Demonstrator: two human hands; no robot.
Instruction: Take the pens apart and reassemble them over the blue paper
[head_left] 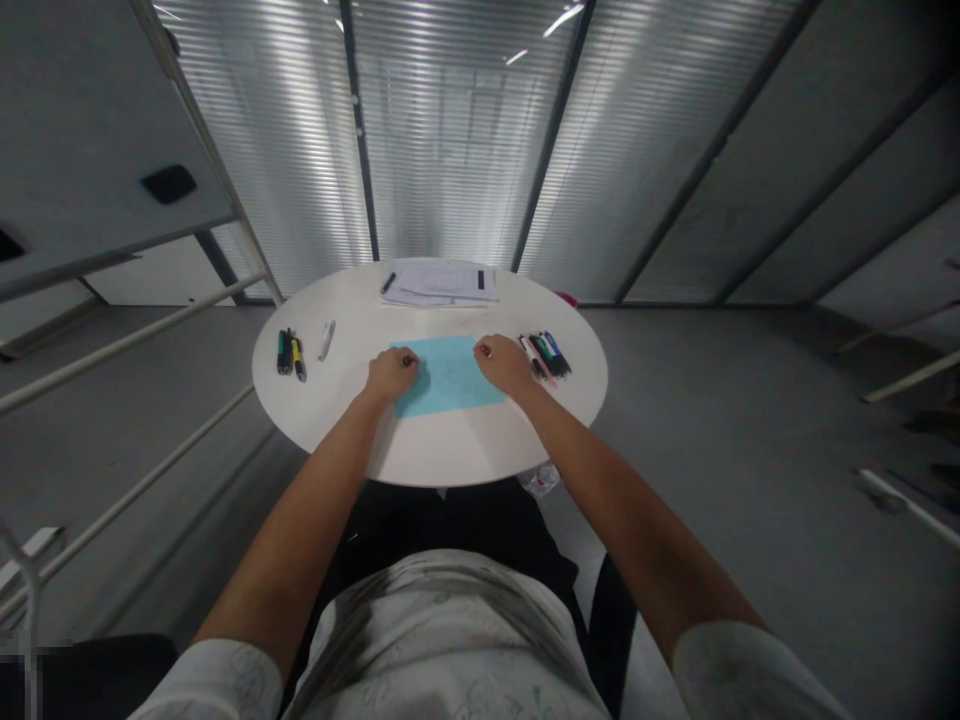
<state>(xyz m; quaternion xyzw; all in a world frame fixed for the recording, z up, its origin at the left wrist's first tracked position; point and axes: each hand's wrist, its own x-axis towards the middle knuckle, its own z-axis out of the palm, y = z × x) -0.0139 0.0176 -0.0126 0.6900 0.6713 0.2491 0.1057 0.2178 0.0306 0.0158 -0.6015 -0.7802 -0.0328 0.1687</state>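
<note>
Blue sheet (450, 378), 2 hands (441, 364) over it, lettering unreadable

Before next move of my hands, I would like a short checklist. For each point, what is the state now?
1. Blue sheet lies flat on the round table: ok.
2. Left hand at the sheet's left edge: ok.
3. Left grip, what small dark object it holds: cannot tell.
4. Right hand, what small dark item it holds: cannot tell.
5. Marker row well away from the right wrist: not ok, it lies close by.
6. Paper stack off the blue sheet: ok.
</note>
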